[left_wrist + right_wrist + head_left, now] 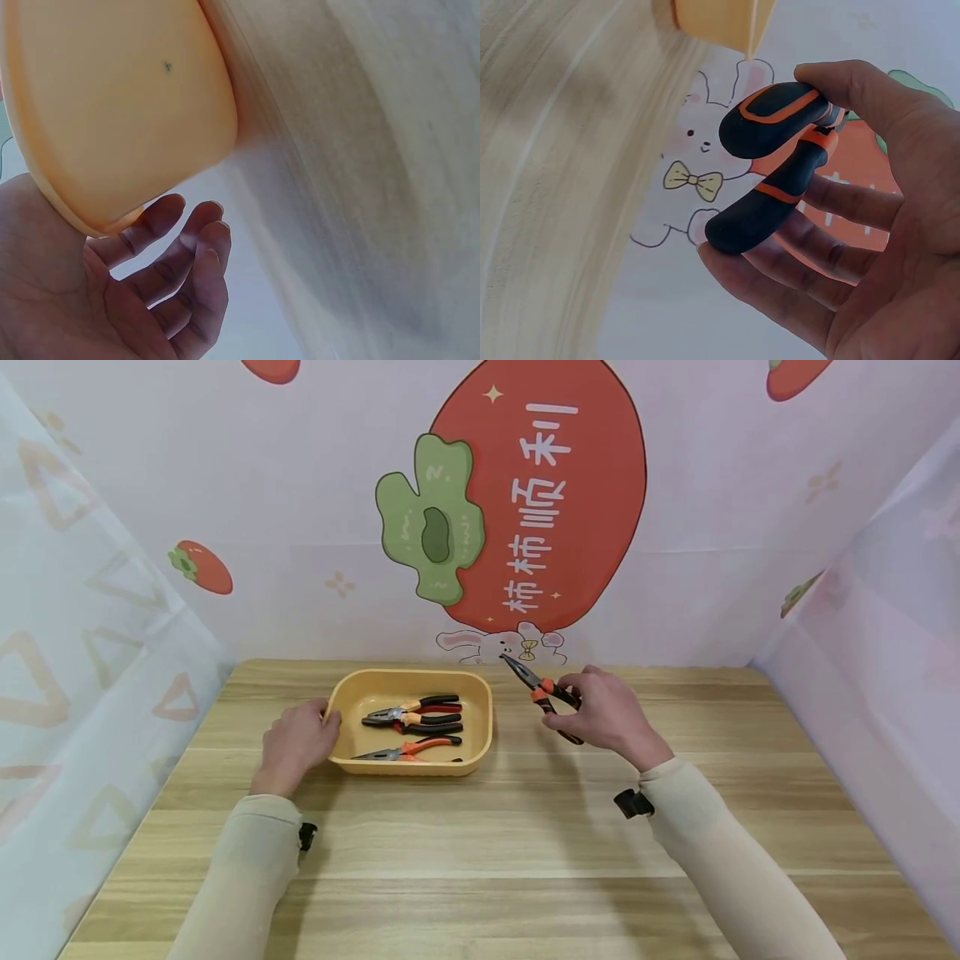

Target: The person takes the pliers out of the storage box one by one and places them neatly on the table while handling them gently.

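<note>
In the head view, the left hand pinches the yellow tray left of centre, while the right hand, right of centre, grips pliers tilted toward upper left.

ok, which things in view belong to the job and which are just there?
Apparently in the job:
- pliers held by the right hand
- yellow tray, its rim gripped by the left hand
- pliers lying in the tray

Just there:
- wooden table, under the tray
- printed backdrop
</note>
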Demonstrator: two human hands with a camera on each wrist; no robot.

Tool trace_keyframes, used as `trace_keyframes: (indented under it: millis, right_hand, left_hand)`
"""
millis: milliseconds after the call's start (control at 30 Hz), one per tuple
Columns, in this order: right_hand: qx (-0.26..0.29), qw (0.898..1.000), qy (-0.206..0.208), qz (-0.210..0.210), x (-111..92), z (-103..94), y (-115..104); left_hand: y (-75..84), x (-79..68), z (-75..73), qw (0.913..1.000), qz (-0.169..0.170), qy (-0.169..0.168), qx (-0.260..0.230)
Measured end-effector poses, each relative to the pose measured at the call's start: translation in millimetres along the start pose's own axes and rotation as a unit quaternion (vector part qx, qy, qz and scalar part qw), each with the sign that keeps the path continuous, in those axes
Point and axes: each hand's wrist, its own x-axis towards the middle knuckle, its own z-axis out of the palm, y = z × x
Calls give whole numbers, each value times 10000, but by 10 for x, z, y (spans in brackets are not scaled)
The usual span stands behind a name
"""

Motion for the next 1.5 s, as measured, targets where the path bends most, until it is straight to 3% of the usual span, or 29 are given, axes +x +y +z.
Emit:
trace_keyframes:
  millis: [567,1133,1500]
  right_hand:
    - [3,9978,-329,568,63,196,76]
    - [99,9892,-732,1266,154,388,26]
    - [301,9803,-954,1703,214,506,-47]
  left_hand:
    - [-4,9,-2,9998,14,125,-158]
    - [-35,11,76,9992,-7,387,-136]
    - [-39,8,90,9993,-65,330,-177]
